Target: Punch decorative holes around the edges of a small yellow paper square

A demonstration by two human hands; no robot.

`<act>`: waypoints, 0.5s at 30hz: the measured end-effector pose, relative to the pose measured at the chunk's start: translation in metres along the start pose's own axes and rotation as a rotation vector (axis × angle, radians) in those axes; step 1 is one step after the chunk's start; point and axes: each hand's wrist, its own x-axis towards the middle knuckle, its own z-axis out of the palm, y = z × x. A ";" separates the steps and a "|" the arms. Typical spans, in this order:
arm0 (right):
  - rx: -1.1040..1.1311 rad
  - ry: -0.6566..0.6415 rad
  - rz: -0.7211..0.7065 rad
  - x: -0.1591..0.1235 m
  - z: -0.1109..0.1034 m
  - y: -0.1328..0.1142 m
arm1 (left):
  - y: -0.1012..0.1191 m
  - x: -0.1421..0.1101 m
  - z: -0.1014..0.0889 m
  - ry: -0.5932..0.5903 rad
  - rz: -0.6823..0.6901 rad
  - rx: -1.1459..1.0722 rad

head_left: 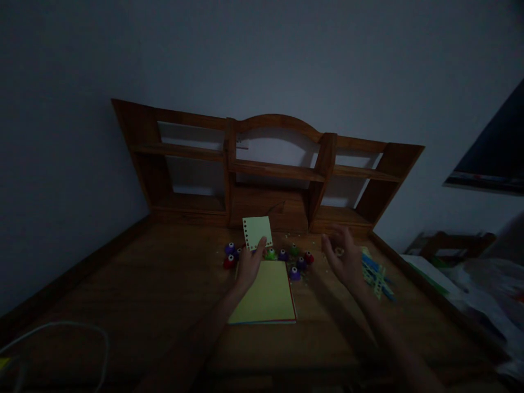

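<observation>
My left hand [250, 268] pinches a small pale yellow-green sheet of paper [257, 230] at its lower right, thumb on top. Round holes run along the sheet's left and bottom edges. Below it lies a stack of coloured paper [268, 295], pale yellow on top, with red and blue edges showing. To the right, my right hand [344, 256] hovers above the desk with thumb and fingers bent and apart; nothing is plainly held. Between the hands sit several small coloured craft punches, among them a purple punch [295, 273] and a red punch [309, 257].
Punched paper strips [376, 275], yellow and blue, lie right of my right hand. A wooden shelf unit [278, 172] stands along the desk's back against the wall. A white cable [69, 323] curves at the lower left. Plastic bags [487, 284] are beyond the desk's right edge.
</observation>
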 end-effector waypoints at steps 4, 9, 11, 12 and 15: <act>-0.226 -0.382 0.026 -0.010 0.057 0.039 | -0.002 0.000 0.000 -0.019 -0.011 0.003; -0.243 -0.404 0.072 -0.015 0.103 0.041 | -0.003 0.003 0.001 -0.022 -0.042 -0.033; -0.143 -0.337 0.074 -0.016 0.113 0.040 | -0.004 0.004 0.001 -0.038 -0.059 -0.052; -0.092 -0.317 0.067 -0.017 0.115 0.041 | -0.004 0.004 0.000 -0.047 -0.065 -0.059; -0.009 -0.297 0.057 -0.023 0.119 0.047 | -0.007 0.006 0.001 -0.059 -0.077 -0.083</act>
